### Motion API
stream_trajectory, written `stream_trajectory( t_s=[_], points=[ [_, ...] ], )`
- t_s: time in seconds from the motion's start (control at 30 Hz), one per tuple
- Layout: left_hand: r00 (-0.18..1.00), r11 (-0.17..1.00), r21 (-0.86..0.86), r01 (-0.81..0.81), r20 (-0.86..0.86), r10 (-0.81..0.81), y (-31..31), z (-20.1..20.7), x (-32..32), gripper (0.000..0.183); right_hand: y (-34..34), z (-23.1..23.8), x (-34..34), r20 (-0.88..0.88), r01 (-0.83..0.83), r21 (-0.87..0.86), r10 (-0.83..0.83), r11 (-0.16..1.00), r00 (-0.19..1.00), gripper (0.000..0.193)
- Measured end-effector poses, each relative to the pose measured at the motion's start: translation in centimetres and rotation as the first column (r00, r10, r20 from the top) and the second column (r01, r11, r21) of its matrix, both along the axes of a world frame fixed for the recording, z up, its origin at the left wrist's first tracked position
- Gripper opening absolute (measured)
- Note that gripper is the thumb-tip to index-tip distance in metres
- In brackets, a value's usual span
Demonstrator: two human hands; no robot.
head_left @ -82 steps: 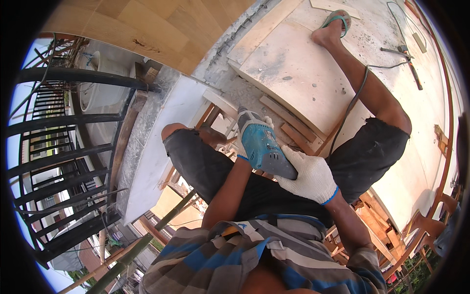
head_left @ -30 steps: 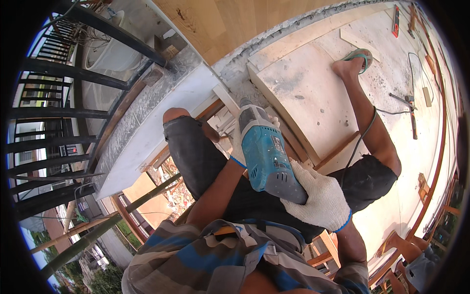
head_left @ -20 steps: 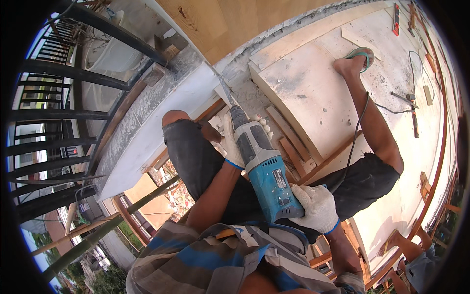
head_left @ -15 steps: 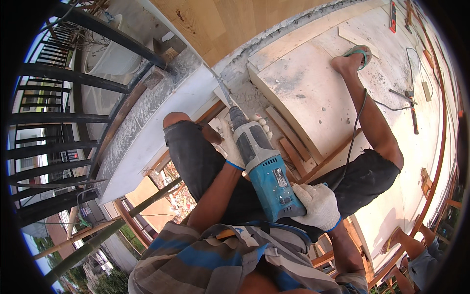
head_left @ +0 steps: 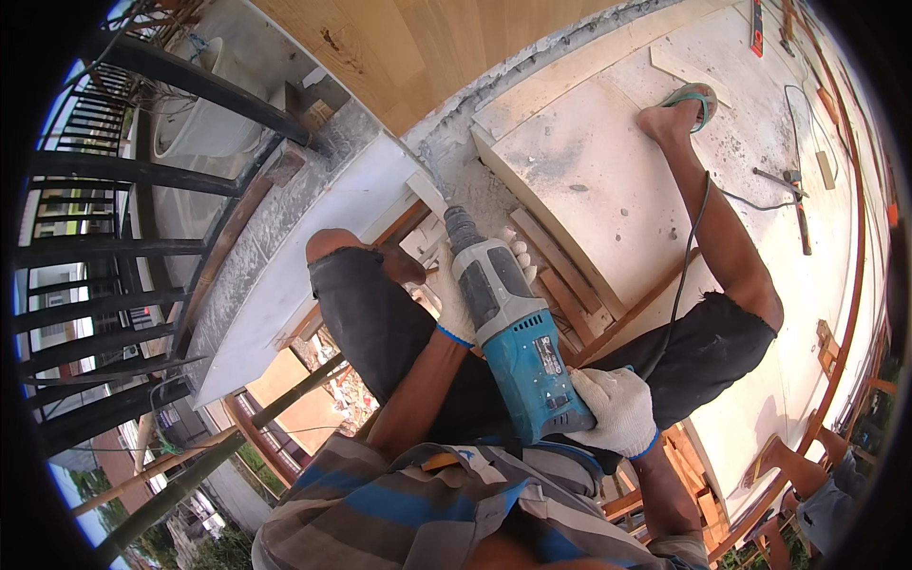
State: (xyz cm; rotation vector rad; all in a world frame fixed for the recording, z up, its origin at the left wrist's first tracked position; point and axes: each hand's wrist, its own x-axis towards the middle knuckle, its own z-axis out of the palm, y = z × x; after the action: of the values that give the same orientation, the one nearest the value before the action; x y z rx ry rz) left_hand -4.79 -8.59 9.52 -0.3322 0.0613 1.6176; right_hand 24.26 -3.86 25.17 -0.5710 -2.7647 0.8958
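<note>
A blue and grey rotary hammer drill [head_left: 525, 351] lies at a slant across my lap, its dark chuck pointing up and slightly left toward rough, chipped concrete [head_left: 448, 157]. My left hand [head_left: 458, 302], in a white knitted glove, is wrapped round the front of the drill, with gloved fingertips showing on the far side. At the rear, my right hand [head_left: 617, 410], gloved the same way, grips the handle; that handle is mostly hidden under the glove. The bit beyond the chuck is hard to make out against the concrete.
Black metal railings [head_left: 142, 247] stand at the left, near a white tub [head_left: 214, 100]. Wood planks [head_left: 408, 47] cover the floor ahead. A hammer [head_left: 803, 218] and a power cord [head_left: 692, 247] lie to the right. Another person's leg [head_left: 803, 470] shows at lower right.
The bit, plain before, is now hard to see. The view has shifted a little, and both hands keep their hold on the drill.
</note>
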Motion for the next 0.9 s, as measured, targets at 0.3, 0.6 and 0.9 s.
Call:
stream_trajectory(
  t_s=[0.3, 0.6, 0.9],
  points=[
    [0.997, 0.999, 0.039, 0.001, 0.08, -0.004, -0.2, -0.4, 1.1, 0.097, -0.1, -0.1, 0.2, 0.094, -0.022, -0.017, 0.024, 1.0, 0.995, 0.082],
    [1.0, 1.0, 0.012, 0.014, 0.025, -0.015, -0.2, -0.9, 0.7, 0.1, 0.9, -0.5, -0.5, -0.022, -0.054, 0.022, 0.054, 0.998, 0.998, 0.084],
    [0.999, 0.996, 0.09, 0.031, 0.016, -0.032, 0.2, -0.6, 0.6, 0.096, 1.0, -0.5, -0.5, -0.001, -0.067, 0.013, 0.067, 0.998, 0.998, 0.082]
  ],
)
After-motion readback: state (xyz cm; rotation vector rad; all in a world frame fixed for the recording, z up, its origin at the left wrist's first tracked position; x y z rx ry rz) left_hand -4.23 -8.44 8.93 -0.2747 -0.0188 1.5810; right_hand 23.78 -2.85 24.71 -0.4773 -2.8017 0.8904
